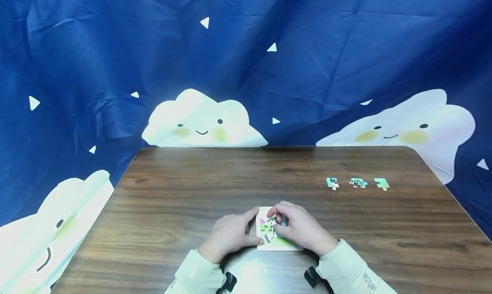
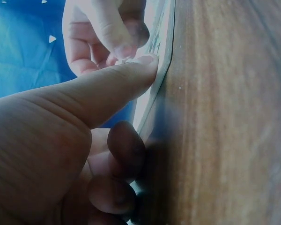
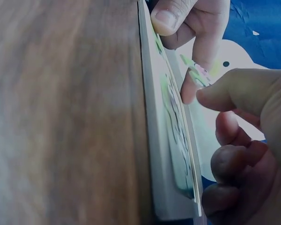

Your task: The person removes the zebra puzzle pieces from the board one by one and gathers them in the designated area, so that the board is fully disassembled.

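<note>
A small, pale-rimmed jigsaw board (image 1: 281, 248) with a green and black-and-white picture lies flat near the table's front. At its left side my left hand (image 1: 229, 232) holds it, thumb on the near corner and index finger by the far one. My right hand (image 1: 301, 228) is over the board, fingers bent. Between its thumb and fingers it pinches a puzzle piece (image 3: 196, 75), green with a bit of pink, tilted above the board in the right wrist view. Part of the picture is hidden under that hand.
Three loose puzzle pieces lie in a row at the back right: a blue and black one (image 1: 332, 183), a teal one (image 1: 358, 183) and a green one (image 1: 382, 183). The brown wooden table (image 1: 173, 191) ends at a blue curtain (image 1: 230, 63) with clouds.
</note>
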The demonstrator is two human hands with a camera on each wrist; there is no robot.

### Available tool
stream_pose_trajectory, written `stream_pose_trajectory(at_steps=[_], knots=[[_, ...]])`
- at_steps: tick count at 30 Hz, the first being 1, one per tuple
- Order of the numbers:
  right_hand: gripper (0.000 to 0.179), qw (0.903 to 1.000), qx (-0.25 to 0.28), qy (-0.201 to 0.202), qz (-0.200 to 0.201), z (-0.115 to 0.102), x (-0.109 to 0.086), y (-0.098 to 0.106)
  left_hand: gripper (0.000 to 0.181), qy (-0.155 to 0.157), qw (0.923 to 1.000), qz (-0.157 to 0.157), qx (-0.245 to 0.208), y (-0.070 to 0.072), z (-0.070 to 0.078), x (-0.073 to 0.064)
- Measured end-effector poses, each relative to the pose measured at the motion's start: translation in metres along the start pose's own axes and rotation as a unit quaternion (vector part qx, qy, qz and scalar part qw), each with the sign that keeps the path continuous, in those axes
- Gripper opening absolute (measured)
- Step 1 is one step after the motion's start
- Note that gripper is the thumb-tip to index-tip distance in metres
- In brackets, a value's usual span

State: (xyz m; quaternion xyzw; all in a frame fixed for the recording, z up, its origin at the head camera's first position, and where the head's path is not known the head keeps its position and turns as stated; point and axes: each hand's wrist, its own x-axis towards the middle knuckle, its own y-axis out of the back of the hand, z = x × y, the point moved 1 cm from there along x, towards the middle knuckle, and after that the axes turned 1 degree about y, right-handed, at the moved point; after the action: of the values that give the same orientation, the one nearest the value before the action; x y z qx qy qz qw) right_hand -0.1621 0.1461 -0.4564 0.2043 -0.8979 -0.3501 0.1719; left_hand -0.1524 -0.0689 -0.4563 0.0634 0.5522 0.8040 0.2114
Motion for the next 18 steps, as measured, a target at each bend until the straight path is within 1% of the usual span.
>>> stream_pose_trajectory(at_steps=[2,4,11,15,18], knots=[[0.025,1.0,0.005,0.005,0.002,0.001,0.0,0.002,0.089,0.0,1.0,0.001,0.002,0.0,0.0,0.0],[0.025,0.9999,0.017,-0.001,0.0,0.002,-0.001,0.003,0.089,0.0,1.0,0.001,0.003,0.0,0.0,0.0],[0.022,0.996,0.073,-0.051,-0.011,0.011,-0.006,0.01,0.089,0.004,1.0,0.0,-0.002,0.002,0.0,0.0],[0.022,0.9937,0.092,-0.064,-0.002,0.019,-0.009,0.014,0.09,0.008,1.0,-0.003,-0.002,0.001,0.0,0.0],[0.024,0.9929,0.096,-0.069,0.012,0.025,-0.013,0.018,0.09,0.009,0.9999,-0.005,0.0,0.0,0.0,0.001]])
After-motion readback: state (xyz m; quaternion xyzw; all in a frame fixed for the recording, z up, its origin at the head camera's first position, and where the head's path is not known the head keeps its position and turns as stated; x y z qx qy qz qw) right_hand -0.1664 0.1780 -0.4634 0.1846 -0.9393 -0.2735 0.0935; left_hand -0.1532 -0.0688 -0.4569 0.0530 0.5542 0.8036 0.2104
